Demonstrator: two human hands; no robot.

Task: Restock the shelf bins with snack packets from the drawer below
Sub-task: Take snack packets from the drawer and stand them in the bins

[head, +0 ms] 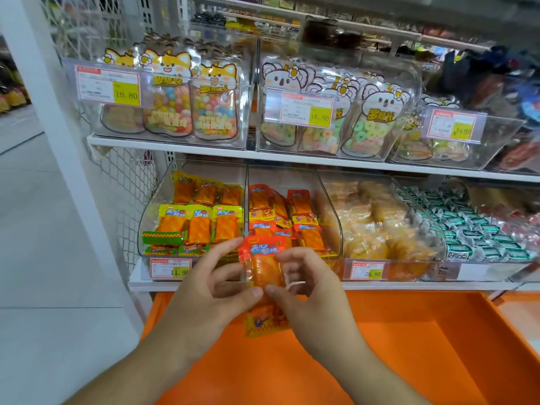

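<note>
Both hands pinch one red-topped snack packet point(263, 267) between them: left hand point(209, 290) at its left edge, right hand point(309, 287) at its right. Packet hangs above the orange drawer point(409, 346), just short of the red-packet bin point(292, 217) ahead. Bins look well stocked; drawer floor near the hands shows bare. Judged nearly done.

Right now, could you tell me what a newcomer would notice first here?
Both hands, left hand and right hand, hold a red-topped snack packet at centre, before the lower bins. Beneath them gapes the bright orange drawer. Above, cartoon-animal candy bags fill clear bins.
</note>
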